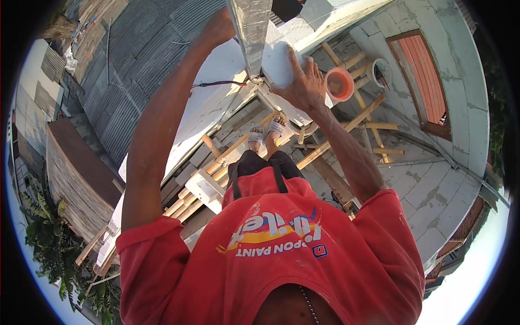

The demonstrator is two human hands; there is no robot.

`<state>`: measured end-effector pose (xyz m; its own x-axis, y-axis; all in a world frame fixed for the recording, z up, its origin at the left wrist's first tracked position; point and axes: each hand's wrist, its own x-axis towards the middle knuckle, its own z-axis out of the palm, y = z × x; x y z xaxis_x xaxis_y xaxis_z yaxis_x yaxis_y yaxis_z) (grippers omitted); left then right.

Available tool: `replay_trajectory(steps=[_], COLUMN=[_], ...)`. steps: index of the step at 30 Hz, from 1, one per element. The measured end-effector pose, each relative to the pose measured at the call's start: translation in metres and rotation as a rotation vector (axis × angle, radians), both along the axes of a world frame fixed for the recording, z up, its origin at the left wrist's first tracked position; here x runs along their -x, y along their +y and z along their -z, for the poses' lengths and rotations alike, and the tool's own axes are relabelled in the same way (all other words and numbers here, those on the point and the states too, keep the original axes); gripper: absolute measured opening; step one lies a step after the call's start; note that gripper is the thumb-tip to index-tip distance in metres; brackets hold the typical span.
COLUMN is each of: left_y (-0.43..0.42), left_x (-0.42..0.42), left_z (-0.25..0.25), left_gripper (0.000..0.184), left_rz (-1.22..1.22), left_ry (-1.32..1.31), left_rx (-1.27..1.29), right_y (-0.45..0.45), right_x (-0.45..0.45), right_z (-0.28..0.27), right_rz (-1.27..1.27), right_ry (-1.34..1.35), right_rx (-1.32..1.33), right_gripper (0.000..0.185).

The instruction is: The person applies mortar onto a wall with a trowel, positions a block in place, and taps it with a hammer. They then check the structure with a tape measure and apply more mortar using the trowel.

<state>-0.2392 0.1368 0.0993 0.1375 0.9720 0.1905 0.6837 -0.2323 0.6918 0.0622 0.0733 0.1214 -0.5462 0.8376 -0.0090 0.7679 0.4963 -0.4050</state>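
Note:
A long grey, plaster-marked post or beam [252,32] runs down from the top edge. Against its left side is my left hand [219,27], its fingers mostly hidden. To the right of the post my right hand [304,84] grips a smooth pale blue-white piece [277,66], with the index finger stretched along it and the thumb at its lower edge. A dark and red cable [221,83] runs to the foot of the post.
An orange bucket [340,84] and a white bucket [379,73] stand beyond my right hand. Bamboo poles [346,130] form scaffolding near my sandalled feet [265,132]. Corrugated roofs [130,65] lie left; a grey block wall [455,70] with a framed opening rises right.

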Motion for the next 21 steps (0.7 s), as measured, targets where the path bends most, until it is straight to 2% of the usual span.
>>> replay_trajectory(steps=[3,6,9,13,15,17,21], left_y=[-0.025,-0.055,-0.048,-0.043,-0.035,-0.027,-0.028], left_x=[0.02,-0.006,-0.003,-0.004,0.003,0.016,0.018], left_z=[0.003,-0.044,-0.029,-0.015,0.004,0.048,0.044], left_gripper=[0.063,0.074,0.08,0.087,0.086,0.082,0.09], left_rz=[-0.224,-0.269,-0.159,-0.157,-0.152,-0.184,-0.189], left_ry=[-0.124,-0.05,0.011,-0.057,-0.076,-0.123,-0.05], left_rx=[0.333,0.532,0.542,0.655,0.56,0.483,0.425], right_y=[0.0,0.002,0.004,0.005,0.006,0.004,0.011], right_x=[0.001,0.002,0.001,0.0,0.0,-0.004,-0.004], right_z=[-0.003,0.0,0.002,-0.001,0.002,0.005,0.011], right_rz=[-0.01,-0.033,-0.047,-0.036,-0.043,-0.05,-0.077], right_ry=[-0.046,-0.037,-0.06,-0.072,-0.076,-0.087,-0.093], right_rx=[0.01,0.0,0.01,0.054,0.021,0.018,0.007], right_gripper=[0.116,0.117,0.118,0.115,0.115,0.115,0.117])
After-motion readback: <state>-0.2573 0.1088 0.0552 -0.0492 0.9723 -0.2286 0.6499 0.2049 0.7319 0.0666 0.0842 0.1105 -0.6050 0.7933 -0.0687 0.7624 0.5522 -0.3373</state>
